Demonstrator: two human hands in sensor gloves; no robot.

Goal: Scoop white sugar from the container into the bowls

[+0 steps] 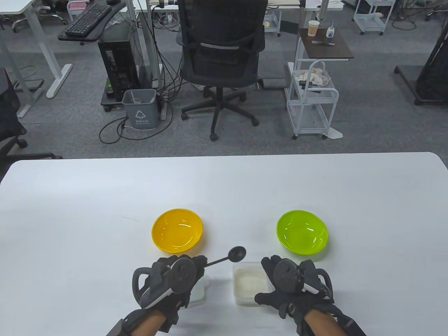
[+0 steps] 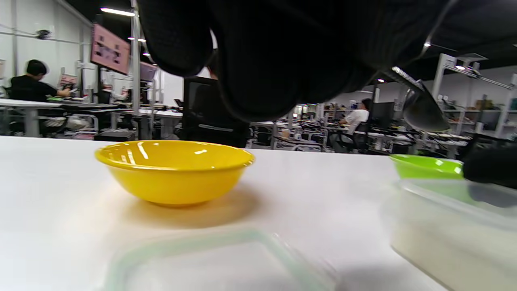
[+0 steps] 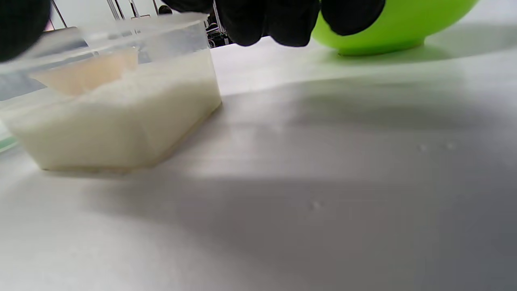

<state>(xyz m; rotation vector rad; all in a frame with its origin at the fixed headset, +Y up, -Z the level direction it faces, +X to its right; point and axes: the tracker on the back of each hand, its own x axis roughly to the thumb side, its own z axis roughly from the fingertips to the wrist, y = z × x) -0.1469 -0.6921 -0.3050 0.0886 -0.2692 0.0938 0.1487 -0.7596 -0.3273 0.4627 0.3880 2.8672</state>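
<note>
Two bowls: yellow bowl (image 1: 177, 230) at 11 o'clock, green bowl (image 1: 302, 231) at 1 o'clock of sugar container (image 1: 250, 282); left hand (image 1: 172, 280) fingers pinch spoon (image 1: 227, 257); right hand (image 1: 292, 284) fingers rest on container's right edge; table (image 1: 224, 185) bare toward far edge

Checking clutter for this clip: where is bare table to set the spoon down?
Bare: between the yellow bowl and green bowl, and beyond both bowls. Crowded: the near edge, with lid, sugar container and both hands.

We can't see the left hand (image 1: 175, 280) fingers on the spoon (image 1: 229, 256) handle; its tracker covers them. The lid (image 2: 210, 262) at the worktop's near edge is a blur, and the green bowl (image 3: 387, 24) is cut off.
</note>
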